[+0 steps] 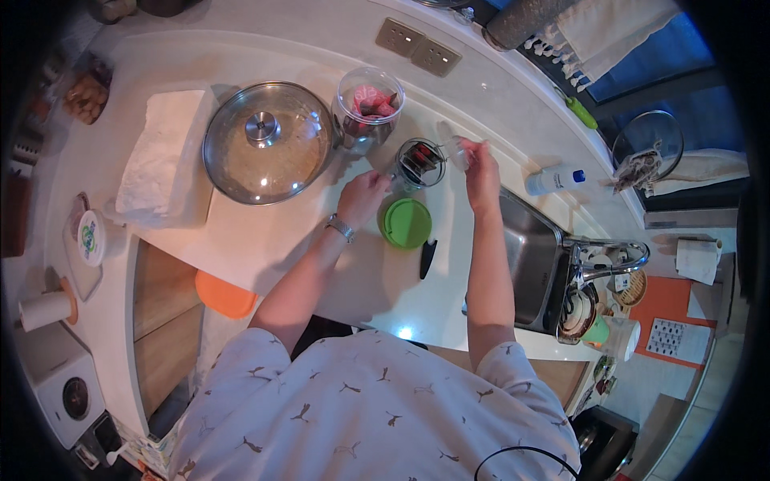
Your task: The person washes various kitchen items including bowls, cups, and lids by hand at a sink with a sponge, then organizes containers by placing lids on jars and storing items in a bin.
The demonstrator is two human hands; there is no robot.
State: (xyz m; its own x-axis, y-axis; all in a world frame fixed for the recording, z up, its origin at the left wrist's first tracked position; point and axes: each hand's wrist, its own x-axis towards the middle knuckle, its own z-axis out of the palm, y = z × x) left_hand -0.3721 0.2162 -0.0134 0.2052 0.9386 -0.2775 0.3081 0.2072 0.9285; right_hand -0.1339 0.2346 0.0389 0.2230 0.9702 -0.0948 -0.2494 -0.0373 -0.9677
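My left hand (364, 195), with a metal watch band on the wrist, is at the left side of a clear jar (421, 163) that holds dark and red packets; its fingertips appear to grip the jar's edge. My right hand (479, 171) pinches a clear, slightly blurred piece (455, 151) at the jar's right. Just below the jar lies a green round lid (407, 223), and a black-handled knife (428, 260) is beside it. Behind my left hand stands a larger clear container (369, 108) with red and dark packets.
A pan with a glass lid (267, 143) stands left of the larger container, beside a white cloth-like stack (159, 150). At right are a steel sink (529, 264), a faucet (613, 264) and a white bottle with a blue cap (553, 179). An orange board (225, 294) shows below the counter edge.
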